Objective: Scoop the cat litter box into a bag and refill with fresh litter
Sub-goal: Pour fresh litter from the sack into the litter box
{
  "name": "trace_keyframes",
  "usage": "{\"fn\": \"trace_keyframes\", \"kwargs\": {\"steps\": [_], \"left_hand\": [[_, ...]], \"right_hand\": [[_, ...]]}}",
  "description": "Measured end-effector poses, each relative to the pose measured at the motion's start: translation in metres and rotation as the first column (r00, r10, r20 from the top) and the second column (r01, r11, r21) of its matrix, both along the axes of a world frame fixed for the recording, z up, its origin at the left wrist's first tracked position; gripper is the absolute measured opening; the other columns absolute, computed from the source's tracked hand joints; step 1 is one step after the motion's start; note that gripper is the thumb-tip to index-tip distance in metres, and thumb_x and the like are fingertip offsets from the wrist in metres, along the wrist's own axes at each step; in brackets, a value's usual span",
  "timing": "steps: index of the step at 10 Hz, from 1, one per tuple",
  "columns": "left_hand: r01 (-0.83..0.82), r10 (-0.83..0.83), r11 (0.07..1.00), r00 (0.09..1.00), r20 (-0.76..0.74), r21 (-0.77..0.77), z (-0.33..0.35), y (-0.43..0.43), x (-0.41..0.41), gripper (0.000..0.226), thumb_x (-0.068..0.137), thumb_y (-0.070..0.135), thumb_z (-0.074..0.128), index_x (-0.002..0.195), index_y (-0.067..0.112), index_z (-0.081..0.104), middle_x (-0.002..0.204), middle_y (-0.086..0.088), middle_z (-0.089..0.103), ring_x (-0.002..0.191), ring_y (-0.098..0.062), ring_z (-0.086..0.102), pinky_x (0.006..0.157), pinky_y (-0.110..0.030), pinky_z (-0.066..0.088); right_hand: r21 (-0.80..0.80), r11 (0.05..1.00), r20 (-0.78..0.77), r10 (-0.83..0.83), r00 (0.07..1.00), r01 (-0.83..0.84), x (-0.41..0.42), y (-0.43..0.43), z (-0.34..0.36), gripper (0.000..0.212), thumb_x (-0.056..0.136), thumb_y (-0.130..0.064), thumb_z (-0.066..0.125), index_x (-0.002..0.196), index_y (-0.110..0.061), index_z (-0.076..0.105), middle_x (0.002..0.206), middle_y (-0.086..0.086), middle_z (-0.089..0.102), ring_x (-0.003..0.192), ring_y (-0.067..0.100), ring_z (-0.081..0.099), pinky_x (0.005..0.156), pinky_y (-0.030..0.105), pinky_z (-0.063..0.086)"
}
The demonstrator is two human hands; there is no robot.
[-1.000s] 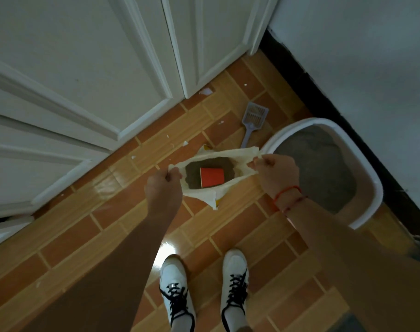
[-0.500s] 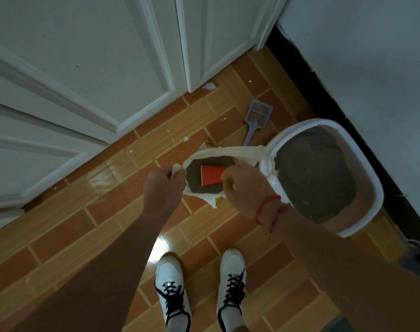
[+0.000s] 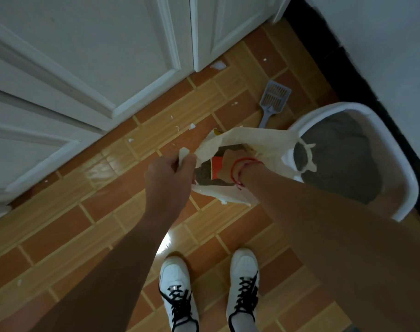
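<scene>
A cream bag [image 3: 254,142] hangs open above the tiled floor, with dark litter and a red cup [image 3: 215,167] inside. My left hand [image 3: 169,171] grips the bag's left edge in a fist. My right hand [image 3: 227,161] is down inside the bag's mouth against the red cup; its fingers are hidden, so I cannot tell whether it holds the cup. A red string circles that wrist. To the right stands the white litter box [image 3: 396,152], filled with grey litter [image 3: 336,161]. The bag's right side droops over the box's near rim.
A grey slotted scoop [image 3: 275,98] lies on the floor behind the bag, close to the box. White panelled doors [image 3: 108,56] fill the upper left. White scraps dot the orange tiles [image 3: 84,212]. My white shoes [image 3: 177,288] stand below. A wall [image 3: 384,32] runs behind the box.
My right hand let go of the bag's right edge and went down into the bag to the red cup. The bag's loose right side fell over the box rim. My left hand kept its hold.
</scene>
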State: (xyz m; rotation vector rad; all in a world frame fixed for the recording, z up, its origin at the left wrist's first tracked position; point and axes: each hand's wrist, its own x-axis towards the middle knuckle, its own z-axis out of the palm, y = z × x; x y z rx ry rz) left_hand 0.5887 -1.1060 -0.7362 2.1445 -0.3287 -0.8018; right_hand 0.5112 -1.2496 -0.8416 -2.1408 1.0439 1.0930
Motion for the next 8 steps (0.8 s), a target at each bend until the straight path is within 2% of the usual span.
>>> {"fn": "trace_keyframes", "kwargs": {"steps": [1, 2, 4, 5, 6, 7, 8], "left_hand": [[-0.002, 0.002, 0.999, 1.0, 0.006, -0.039, -0.005, 0.001, 0.002, 0.034, 0.093, 0.02, 0.063, 0.062, 0.005, 0.062, 0.059, -0.016, 0.06, 0.057, -0.036, 0.055, 0.053, -0.046, 0.046], [0.008, -0.008, 0.998, 1.0, 0.007, -0.062, -0.009, 0.001, 0.003, 0.034, 0.093, 0.019, 0.064, 0.062, 0.007, 0.065, 0.055, -0.008, 0.061, 0.055, -0.031, 0.059, 0.058, -0.046, 0.048], [0.005, -0.011, 0.994, 0.998, -0.061, -0.107, -0.014, 0.002, 0.006, 0.028, 0.092, 0.017, 0.066, 0.065, 0.013, 0.069, 0.053, 0.002, 0.064, 0.049, -0.015, 0.062, 0.054, -0.029, 0.054], [0.007, -0.019, 0.99, 0.996, -0.084, -0.138, -0.016, 0.004, 0.009, 0.026, 0.091, 0.013, 0.067, 0.066, 0.01, 0.07, 0.053, 0.0, 0.065, 0.047, -0.011, 0.061, 0.053, -0.022, 0.052], [-0.03, 0.008, 0.986, 0.991, -0.132, -0.164, -0.014, 0.006, 0.011, 0.024, 0.089, 0.007, 0.066, 0.065, 0.003, 0.07, 0.052, -0.008, 0.065, 0.041, -0.01, 0.056, 0.049, -0.02, 0.048], [-0.061, 0.032, 0.984, 0.984, -0.176, -0.166, -0.008, 0.006, 0.01, 0.024, 0.087, -0.001, 0.063, 0.064, -0.003, 0.068, 0.051, -0.016, 0.063, 0.04, -0.007, 0.052, 0.049, -0.011, 0.044], [-0.062, 0.03, 0.985, 0.98, -0.195, -0.159, -0.008, 0.006, 0.011, 0.022, 0.085, -0.003, 0.062, 0.063, -0.004, 0.064, 0.049, -0.015, 0.061, 0.046, -0.025, 0.061, 0.055, -0.018, 0.052]], "right_hand": [[-0.028, 0.994, 0.013, -0.104, 0.995, 0.104, 0.001, 0.005, -0.03, 0.052, 0.086, -0.035, 0.063, 0.124, -0.002, 0.053, 0.118, 0.016, 0.06, 0.111, 0.036, 0.057, 0.093, 0.047, 0.048], [-0.01, 0.977, 0.009, -0.213, 0.977, 0.213, 0.004, 0.011, -0.049, 0.063, 0.085, -0.047, 0.061, 0.13, -0.004, 0.047, 0.121, 0.015, 0.058, 0.113, 0.035, 0.055, 0.093, 0.045, 0.047], [-0.09, 0.973, -0.021, -0.218, 0.976, 0.215, 0.009, 0.02, -0.071, 0.08, 0.081, -0.063, 0.057, 0.136, -0.007, 0.04, 0.128, 0.014, 0.054, 0.115, 0.034, 0.054, 0.087, 0.041, 0.046], [-0.14, 0.966, -0.004, -0.222, 0.975, 0.219, 0.01, 0.023, -0.078, 0.077, 0.081, -0.061, 0.06, 0.133, -0.007, 0.042, 0.127, 0.013, 0.055, 0.113, 0.032, 0.056, 0.086, 0.041, 0.049], [-0.211, 0.957, 0.0, -0.203, 0.979, 0.198, 0.008, 0.022, -0.078, 0.078, 0.078, -0.062, 0.062, 0.131, -0.007, 0.044, 0.125, 0.014, 0.057, 0.111, 0.032, 0.057, 0.086, 0.04, 0.049], [-0.26, 0.946, -0.006, -0.2, 0.98, 0.192, 0.0, 0.015, -0.069, 0.083, 0.077, -0.063, 0.062, 0.133, -0.005, 0.041, 0.127, 0.015, 0.055, 0.115, 0.033, 0.055, 0.091, 0.042, 0.048], [-0.274, 0.936, 0.03, -0.22, 0.975, 0.22, -0.008, 0.005, -0.064, 0.085, 0.078, -0.06, 0.064, 0.136, -0.004, 0.038, 0.133, 0.016, 0.051, 0.122, 0.034, 0.05, 0.098, 0.046, 0.045]]}}
